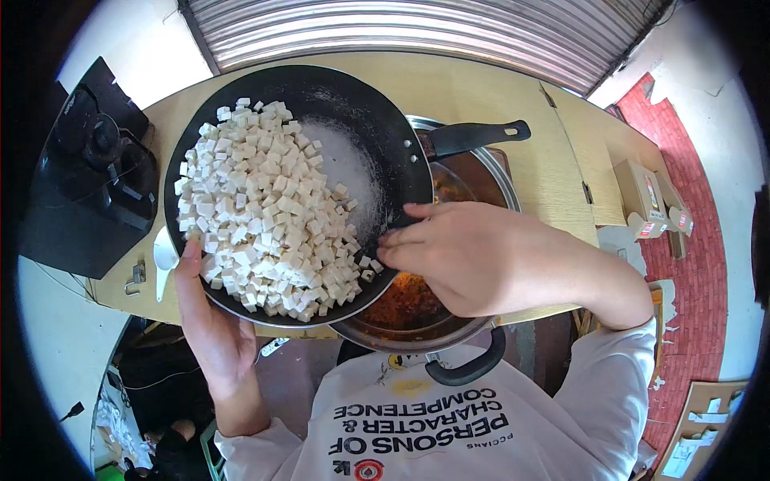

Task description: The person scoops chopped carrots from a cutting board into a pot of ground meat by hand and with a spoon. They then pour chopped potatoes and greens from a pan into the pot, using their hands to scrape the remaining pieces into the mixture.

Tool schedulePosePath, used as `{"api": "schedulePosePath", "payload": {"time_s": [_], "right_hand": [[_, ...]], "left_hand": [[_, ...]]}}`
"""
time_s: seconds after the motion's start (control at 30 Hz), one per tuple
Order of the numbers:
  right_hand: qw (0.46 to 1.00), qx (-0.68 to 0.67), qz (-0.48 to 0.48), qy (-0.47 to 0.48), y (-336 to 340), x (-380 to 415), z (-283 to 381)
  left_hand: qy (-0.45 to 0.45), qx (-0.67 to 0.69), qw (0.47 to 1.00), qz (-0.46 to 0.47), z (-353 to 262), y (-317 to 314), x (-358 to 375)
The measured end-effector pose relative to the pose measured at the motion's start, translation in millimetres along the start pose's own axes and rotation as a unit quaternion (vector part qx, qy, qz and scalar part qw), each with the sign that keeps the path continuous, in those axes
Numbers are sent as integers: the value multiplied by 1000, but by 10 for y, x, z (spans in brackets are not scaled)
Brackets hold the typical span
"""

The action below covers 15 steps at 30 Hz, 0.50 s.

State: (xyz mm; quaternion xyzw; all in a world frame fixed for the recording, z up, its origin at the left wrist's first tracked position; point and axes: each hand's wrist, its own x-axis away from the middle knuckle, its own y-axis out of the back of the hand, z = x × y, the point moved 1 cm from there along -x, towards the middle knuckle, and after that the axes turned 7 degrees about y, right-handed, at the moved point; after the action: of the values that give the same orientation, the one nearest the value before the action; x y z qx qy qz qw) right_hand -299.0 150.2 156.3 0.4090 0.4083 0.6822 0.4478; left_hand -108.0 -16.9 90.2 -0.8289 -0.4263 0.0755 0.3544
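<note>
A large black frying pan [297,76] is held over the table, its handle [481,138] pointing right. Small white cubes that look like tofu [265,208] are heaped across its left and lower part, beside white powdery residue [345,156]. My left hand [215,337] grips the pan's lower left rim, thumb on top and fingers underneath. Inside the right side of the pan, my right hand [457,256] has its fingers stretched toward the cubes and holds nothing I can see. Under the pan's right side stands a metal pot [513,188] with reddish-orange food [405,305], partly covered.
The pot's black handle [469,367] juts toward my shirt. A white spoon [164,256] and a small padlock [136,278] lie at the table's left, near a black appliance [96,168]. Cardboard boxes [642,196] stand at the right. A metal shutter [417,32] is behind the table.
</note>
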Motion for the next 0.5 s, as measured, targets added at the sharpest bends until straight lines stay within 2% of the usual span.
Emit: {"api": "schedulePosePath", "payload": {"time_s": [0.07,0.13,0.27,0.33,0.5], "right_hand": [[999,-34,-28,2,-34,44,-23],[991,-77,-95,50,-60,52,-79],[974,-132,-142,113,-63,58,-241],[951,-174,-206,150,-84,66,-303],[947,-189,-226,127,8,172,-332]], "left_hand": [[-9,6,999,-35,7,-22,1],[1,-6,1000,22,-17,54,-17],[6,-4,999,37,-12,73,-30],[-8,-8,1000,15,4,102,-30],[-7,-6,1000,19,-27,49,-53]]}}
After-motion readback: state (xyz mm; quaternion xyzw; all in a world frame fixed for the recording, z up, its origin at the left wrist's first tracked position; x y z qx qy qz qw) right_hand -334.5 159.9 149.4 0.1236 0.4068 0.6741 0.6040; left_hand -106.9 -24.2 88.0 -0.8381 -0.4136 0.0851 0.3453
